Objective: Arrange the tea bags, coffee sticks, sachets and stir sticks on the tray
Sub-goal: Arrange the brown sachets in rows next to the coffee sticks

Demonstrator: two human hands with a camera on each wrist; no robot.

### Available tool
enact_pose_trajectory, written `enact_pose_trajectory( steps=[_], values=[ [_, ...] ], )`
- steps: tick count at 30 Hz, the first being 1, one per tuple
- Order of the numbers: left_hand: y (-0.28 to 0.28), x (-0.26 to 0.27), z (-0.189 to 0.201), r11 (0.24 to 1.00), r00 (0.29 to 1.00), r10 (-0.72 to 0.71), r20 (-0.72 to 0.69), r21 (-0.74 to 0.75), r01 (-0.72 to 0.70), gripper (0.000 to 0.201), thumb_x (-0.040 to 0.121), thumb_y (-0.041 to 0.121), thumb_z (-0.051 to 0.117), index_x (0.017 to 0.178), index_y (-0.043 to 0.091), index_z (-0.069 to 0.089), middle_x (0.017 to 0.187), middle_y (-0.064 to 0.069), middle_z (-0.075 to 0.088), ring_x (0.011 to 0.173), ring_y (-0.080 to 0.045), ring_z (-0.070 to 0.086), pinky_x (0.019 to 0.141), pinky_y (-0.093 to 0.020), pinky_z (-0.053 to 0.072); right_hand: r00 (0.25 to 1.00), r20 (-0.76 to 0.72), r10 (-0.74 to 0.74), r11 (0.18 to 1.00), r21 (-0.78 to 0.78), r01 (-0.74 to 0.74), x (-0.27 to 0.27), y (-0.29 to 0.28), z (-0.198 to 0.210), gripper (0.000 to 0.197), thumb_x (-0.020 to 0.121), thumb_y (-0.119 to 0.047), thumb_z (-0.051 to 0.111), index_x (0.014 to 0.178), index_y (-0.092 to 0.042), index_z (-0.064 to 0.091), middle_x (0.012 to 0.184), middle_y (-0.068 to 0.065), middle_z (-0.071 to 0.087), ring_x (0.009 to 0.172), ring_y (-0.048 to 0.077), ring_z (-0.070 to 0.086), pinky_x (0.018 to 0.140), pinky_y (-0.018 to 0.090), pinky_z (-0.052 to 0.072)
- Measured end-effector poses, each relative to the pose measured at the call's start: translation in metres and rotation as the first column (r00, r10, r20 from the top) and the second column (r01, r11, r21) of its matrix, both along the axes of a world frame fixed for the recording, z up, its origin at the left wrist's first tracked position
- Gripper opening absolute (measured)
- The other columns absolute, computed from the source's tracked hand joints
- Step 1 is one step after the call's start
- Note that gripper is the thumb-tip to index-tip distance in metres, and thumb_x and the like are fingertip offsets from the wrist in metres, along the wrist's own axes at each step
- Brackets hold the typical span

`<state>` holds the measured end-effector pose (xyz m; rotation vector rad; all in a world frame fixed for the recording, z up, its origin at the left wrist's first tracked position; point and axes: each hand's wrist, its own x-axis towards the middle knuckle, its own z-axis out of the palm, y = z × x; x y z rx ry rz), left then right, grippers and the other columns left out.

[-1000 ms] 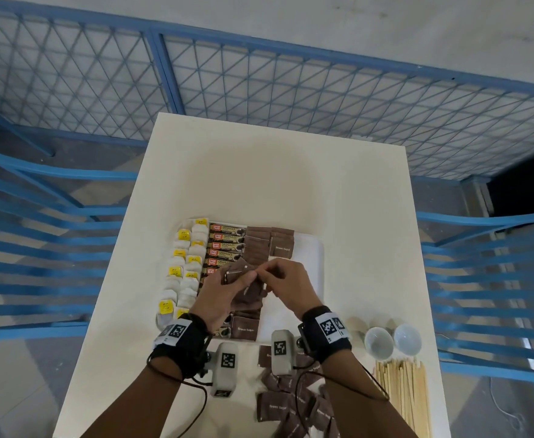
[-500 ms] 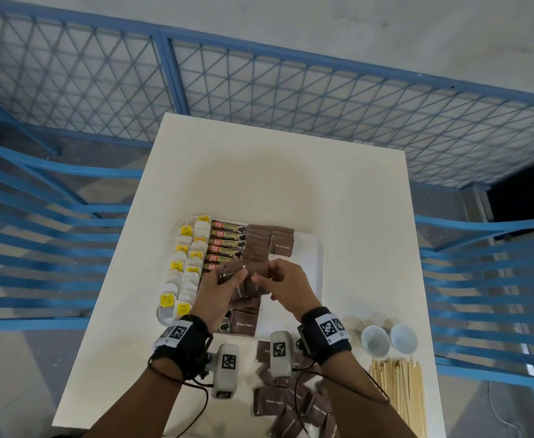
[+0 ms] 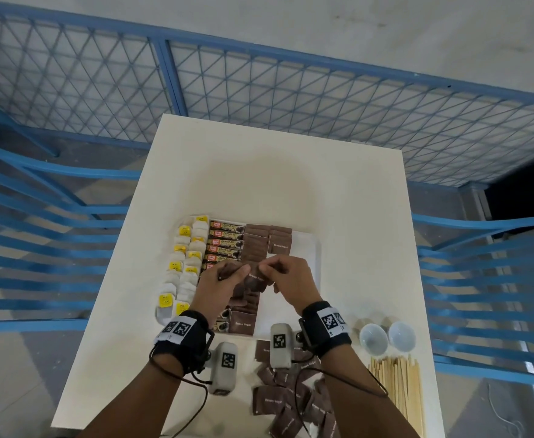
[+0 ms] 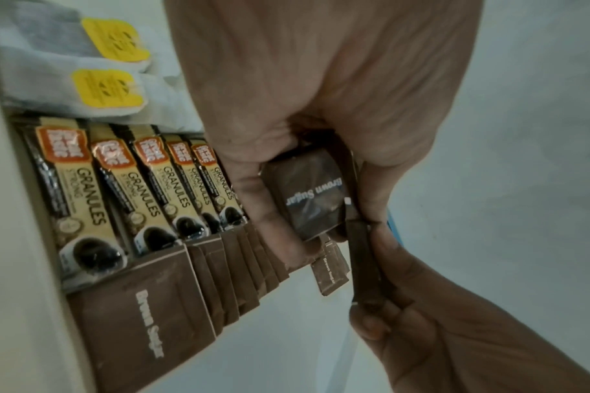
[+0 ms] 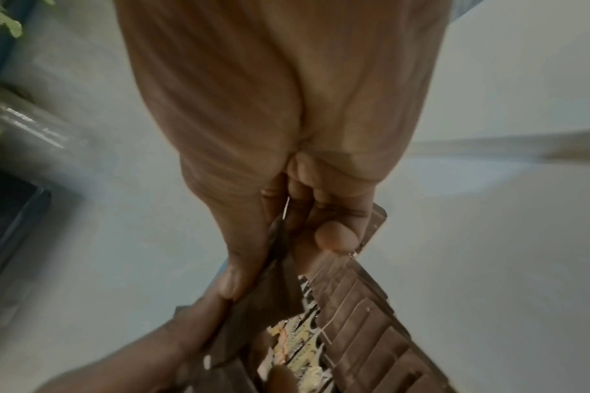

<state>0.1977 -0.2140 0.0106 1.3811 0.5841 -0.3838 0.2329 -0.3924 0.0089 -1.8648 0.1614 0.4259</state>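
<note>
A white tray (image 3: 306, 245) on the table holds tea bags (image 3: 183, 257) with yellow tags at its left, coffee sticks (image 3: 226, 241) beside them, and overlapping brown sugar sachets (image 3: 256, 245) in rows. Above the tray my left hand (image 3: 224, 282) grips a small stack of brown sugar sachets (image 4: 312, 196). My right hand (image 3: 286, 275) pinches one sachet (image 4: 362, 263) at the edge of that stack. In the right wrist view the pinched sachet (image 5: 280, 279) hangs over the sachet rows (image 5: 361, 313). Wooden stir sticks (image 3: 398, 390) lie at the table's near right.
A loose pile of brown sachets (image 3: 291, 403) lies on the table near me, below the tray. Two small white cups (image 3: 387, 338) stand right of the tray, beyond the stir sticks. Blue railings (image 3: 259, 86) surround the table on the far side and both flanks.
Both hands have stayed together over the tray, still working the sachet stack; the right hand's pinch on one sachet has shifted slightly. The camera view has shifted slightly.
</note>
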Motion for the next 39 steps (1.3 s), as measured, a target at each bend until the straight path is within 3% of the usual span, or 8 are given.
enact_pose_trajectory(
  steps=[10,15,18,21,26,31,35,39],
  values=[
    [-0.003,0.003,-0.006,0.998,1.0,0.002,0.025,0.063,-0.004,0.014,0.097,0.024,0.07,0.083,0.024,0.073,0.084,0.004,0.072,0.096,-0.029,0.07,0.071,-0.057,0.063,0.994,-0.109,-0.025,1.0,0.015,0.027,0.001,-0.006,-0.001,0.009,0.092,-0.017,0.073,0.088,-0.01,0.075,0.073,0.007,0.074,0.057,0.014,0.062,0.056,0.026,0.053],
    [-0.001,0.005,-0.013,0.985,0.996,-0.044,0.079,0.169,0.03,0.019,0.089,0.048,0.072,0.092,0.029,0.074,0.095,0.006,0.075,0.103,-0.026,0.071,0.086,-0.061,0.059,0.986,-0.101,-0.129,0.99,0.045,0.134,-0.002,-0.001,-0.006,0.012,0.093,-0.023,0.072,0.09,-0.012,0.075,0.074,0.007,0.074,0.058,0.014,0.061,0.055,0.027,0.05],
    [-0.003,0.007,-0.012,0.987,0.995,-0.024,0.092,0.163,0.008,0.011,0.096,0.038,0.071,0.091,0.029,0.074,0.095,0.005,0.075,0.103,-0.028,0.071,0.083,-0.06,0.06,0.982,-0.189,-0.016,0.998,0.056,0.027,-0.004,-0.001,-0.012,0.02,0.088,-0.032,0.076,0.094,-0.014,0.072,0.077,0.01,0.075,0.062,0.023,0.065,0.058,0.033,0.054],
    [-0.001,0.008,-0.018,0.985,0.994,-0.023,0.105,0.171,0.005,0.011,0.095,0.037,0.071,0.092,0.027,0.074,0.096,0.008,0.074,0.101,-0.027,0.071,0.084,-0.06,0.059,0.984,-0.175,0.033,0.999,0.045,-0.025,-0.005,-0.004,-0.012,0.019,0.087,-0.024,0.079,0.086,-0.007,0.07,0.073,0.013,0.073,0.055,0.018,0.061,0.055,0.03,0.051],
    [-0.006,0.013,-0.02,0.99,0.999,0.008,0.045,0.141,-0.015,0.012,0.095,0.032,0.073,0.093,0.02,0.072,0.098,-0.007,0.072,0.085,-0.034,0.073,0.062,-0.053,0.064,0.985,-0.171,-0.025,0.997,0.066,0.036,0.0,-0.006,-0.011,0.016,0.085,-0.019,0.081,0.083,-0.006,0.072,0.072,0.011,0.074,0.054,0.017,0.058,0.053,0.028,0.048],
    [-0.004,0.017,-0.022,0.995,0.998,0.049,-0.034,0.094,-0.045,0.023,0.095,0.034,0.072,0.105,0.013,0.072,0.093,-0.013,0.076,0.069,-0.029,0.071,0.063,-0.048,0.064,0.985,-0.121,-0.121,0.993,-0.007,0.121,0.017,-0.018,-0.019,0.016,0.087,-0.023,0.079,0.08,-0.012,0.069,0.073,0.005,0.073,0.061,0.013,0.059,0.054,0.025,0.046],
    [0.0,0.018,-0.021,1.0,0.997,0.017,-0.075,0.026,-0.015,0.033,0.092,0.037,0.074,0.108,0.008,0.07,0.094,-0.011,0.077,0.07,-0.028,0.071,0.063,-0.043,0.064,0.961,-0.029,-0.274,0.945,-0.195,0.263,0.034,-0.034,-0.04,0.02,0.083,-0.03,0.082,0.078,-0.017,0.069,0.067,-0.006,0.061,0.062,0.012,0.054,0.061,0.023,0.046],
    [0.002,0.019,-0.019,1.0,0.997,-0.015,-0.081,0.004,0.015,0.036,0.091,0.04,0.075,0.105,0.006,0.071,0.092,-0.011,0.077,0.073,-0.029,0.071,0.065,-0.044,0.064,0.961,-0.004,-0.278,0.919,-0.291,0.265,0.042,-0.035,-0.056,0.019,0.081,-0.025,0.084,0.077,-0.012,0.07,0.064,-0.01,0.057,0.059,0.007,0.05,0.059,0.015,0.038]
  ],
)
